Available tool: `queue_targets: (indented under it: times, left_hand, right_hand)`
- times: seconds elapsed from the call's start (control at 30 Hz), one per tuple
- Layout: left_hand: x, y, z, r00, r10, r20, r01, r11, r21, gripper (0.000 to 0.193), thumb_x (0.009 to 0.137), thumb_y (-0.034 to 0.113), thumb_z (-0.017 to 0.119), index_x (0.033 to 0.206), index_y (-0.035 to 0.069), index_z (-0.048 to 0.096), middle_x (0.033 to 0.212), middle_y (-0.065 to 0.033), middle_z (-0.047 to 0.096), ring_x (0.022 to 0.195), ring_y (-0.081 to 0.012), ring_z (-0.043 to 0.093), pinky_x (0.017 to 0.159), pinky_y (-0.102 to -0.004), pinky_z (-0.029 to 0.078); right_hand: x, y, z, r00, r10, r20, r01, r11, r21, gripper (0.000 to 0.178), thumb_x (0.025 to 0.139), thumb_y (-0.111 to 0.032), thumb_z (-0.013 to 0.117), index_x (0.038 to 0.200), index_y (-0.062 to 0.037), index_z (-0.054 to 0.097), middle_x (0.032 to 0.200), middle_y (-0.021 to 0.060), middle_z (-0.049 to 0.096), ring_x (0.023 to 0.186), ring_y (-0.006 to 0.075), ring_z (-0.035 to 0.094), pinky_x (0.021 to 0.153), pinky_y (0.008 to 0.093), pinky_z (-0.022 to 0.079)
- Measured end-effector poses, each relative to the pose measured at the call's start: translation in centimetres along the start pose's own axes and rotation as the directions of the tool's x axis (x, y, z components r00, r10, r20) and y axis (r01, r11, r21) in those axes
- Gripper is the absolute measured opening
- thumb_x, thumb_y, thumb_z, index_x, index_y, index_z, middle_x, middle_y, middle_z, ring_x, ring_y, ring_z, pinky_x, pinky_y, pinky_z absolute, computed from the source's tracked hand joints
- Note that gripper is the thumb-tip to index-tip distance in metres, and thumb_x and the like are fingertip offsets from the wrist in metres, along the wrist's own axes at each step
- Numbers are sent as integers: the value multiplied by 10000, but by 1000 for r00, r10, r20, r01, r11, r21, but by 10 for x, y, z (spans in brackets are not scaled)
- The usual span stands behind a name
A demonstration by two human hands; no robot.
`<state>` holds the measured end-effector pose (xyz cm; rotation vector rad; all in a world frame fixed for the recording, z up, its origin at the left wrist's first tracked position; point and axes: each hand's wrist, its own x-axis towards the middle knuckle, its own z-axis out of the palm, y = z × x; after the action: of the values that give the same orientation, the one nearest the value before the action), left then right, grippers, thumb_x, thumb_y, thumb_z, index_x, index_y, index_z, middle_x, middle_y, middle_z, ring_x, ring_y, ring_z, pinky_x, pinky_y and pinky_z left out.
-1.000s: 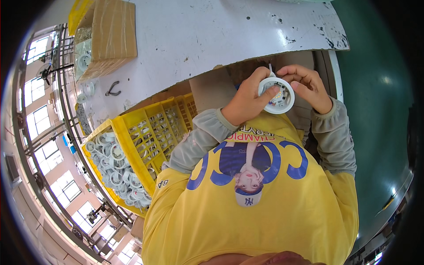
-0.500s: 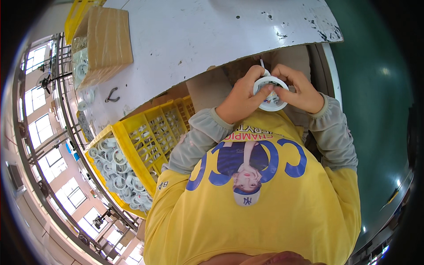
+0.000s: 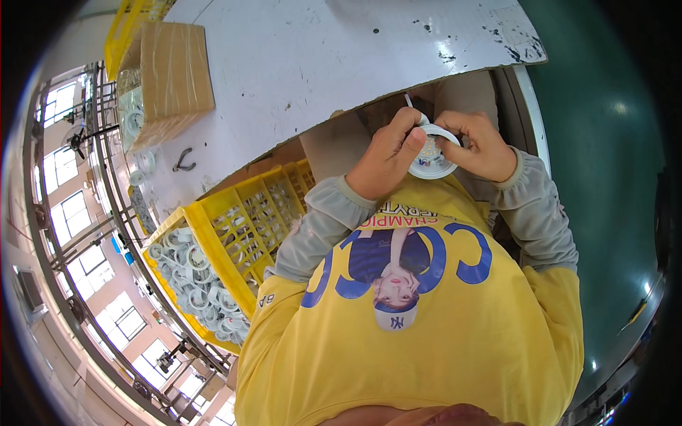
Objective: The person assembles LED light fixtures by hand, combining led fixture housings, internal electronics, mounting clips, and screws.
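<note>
Between my two hands, in front of my chest and beside the table edge, is a round white downlight housing (image 3: 433, 172), its open face toward me. A light board with small yellowish dots (image 3: 430, 150) shows inside it. My left hand (image 3: 387, 155) grips the left side of the rim, its thumb lying along the edge. My right hand (image 3: 484, 148) is closed on the right side, its thumb reaching inside over the board. A short white lead (image 3: 409, 101) sticks up beyond the housing. The fingers behind the housing are partly hidden.
The white table (image 3: 305, 64) has a chipped near edge. Pliers (image 3: 184, 160) lie on its left part, near a cardboard box (image 3: 174, 78). At my left a yellow crate (image 3: 213, 209) holds many white ring-shaped parts (image 3: 192, 273). Green floor (image 3: 604, 177) lies at right.
My left thumb has drawn back from inside the housing to its rim, uncovering more of the board. My right thumb stays inside. The housing has shifted slightly left.
</note>
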<state>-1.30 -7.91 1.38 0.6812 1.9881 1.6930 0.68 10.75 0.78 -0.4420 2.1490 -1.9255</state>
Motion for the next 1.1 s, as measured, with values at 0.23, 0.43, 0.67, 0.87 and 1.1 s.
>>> queue_targets:
  times: [0.23,0.43,0.67,0.87,1.1]
  left_hand:
    - [2,3,3,994,-101,-41,97,991,-92,242,911,246,429,892,6,455,760,-50,443,700,-110,402,638,-250,368]
    - [1,2,5,995,-64,-71,55,992,-114,238,901,242,451,858,9,467,744,-39,446,693,-98,396,624,-245,359]
    - [0,4,5,995,-65,-70,58,993,-107,227,901,224,457,840,6,474,731,-28,432,679,-85,389,608,-233,350]
    - [1,2,6,993,-87,-85,76,989,-126,223,909,217,446,829,10,468,729,-18,414,675,-76,383,605,-222,344]
    - [3,-3,10,981,-160,-107,134,967,-217,252,927,252,409,818,28,439,726,10,394,679,-50,358,599,-210,341]
  right_hand:
    - [-1,0,3,1000,29,-2,-29,999,-43,123,735,-106,556,719,11,524,504,71,446,440,88,369,418,253,302]
    - [-2,0,5,999,37,0,-37,999,5,116,728,-99,556,697,6,518,498,56,427,444,74,355,415,248,291]
    - [-2,3,6,1000,18,15,-19,999,43,101,733,-85,548,691,0,514,512,32,443,463,55,362,422,233,292]
    - [-3,9,5,989,106,98,-116,989,95,70,758,-49,530,734,14,509,624,5,485,587,28,413,501,207,350]
    - [0,12,9,990,131,57,-142,948,284,84,774,-71,514,739,5,506,647,-10,482,626,29,406,535,208,353]
